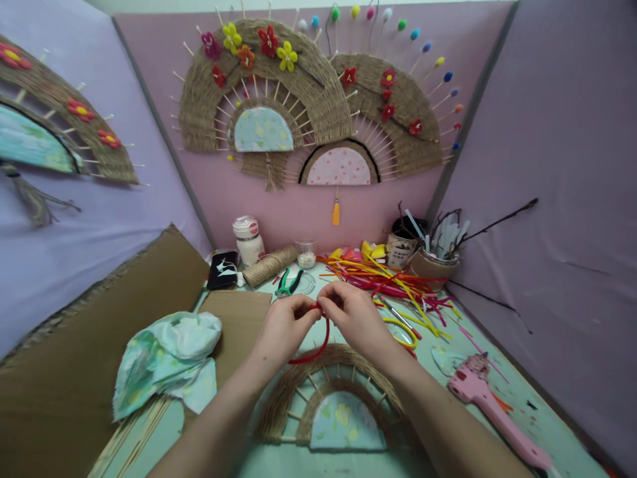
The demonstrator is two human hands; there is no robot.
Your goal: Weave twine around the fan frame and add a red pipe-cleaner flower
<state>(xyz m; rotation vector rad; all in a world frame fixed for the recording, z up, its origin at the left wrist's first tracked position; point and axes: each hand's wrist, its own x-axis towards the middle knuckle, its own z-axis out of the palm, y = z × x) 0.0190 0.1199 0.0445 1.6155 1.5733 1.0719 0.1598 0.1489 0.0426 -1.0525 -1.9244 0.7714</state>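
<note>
My left hand (pixel 286 326) and my right hand (pixel 351 317) meet over the middle of the table, fingertips pinched close together. Between them they hold a red fuzzy stem (pixel 326 340), which curves down in a loop below the fingers. Under my hands and forearms lies a half-round woven twine fan (pixel 304 398) with thin sticks between its bands. Its centre is a light blue floral cloth panel (pixel 343 421). The very tips of the fingers overlap, so the end of the stem is partly hidden.
Crumpled green cloth (pixel 166 362) and cardboard (pixel 239 325) lie left. Green-handled pliers (pixel 289 282), a twine roll (pixel 270 265) and a white bottle (pixel 247 242) stand or lie behind. Coloured stems (pixel 393 282) spread back right; a pink glue gun (pixel 497 411) lies right.
</note>
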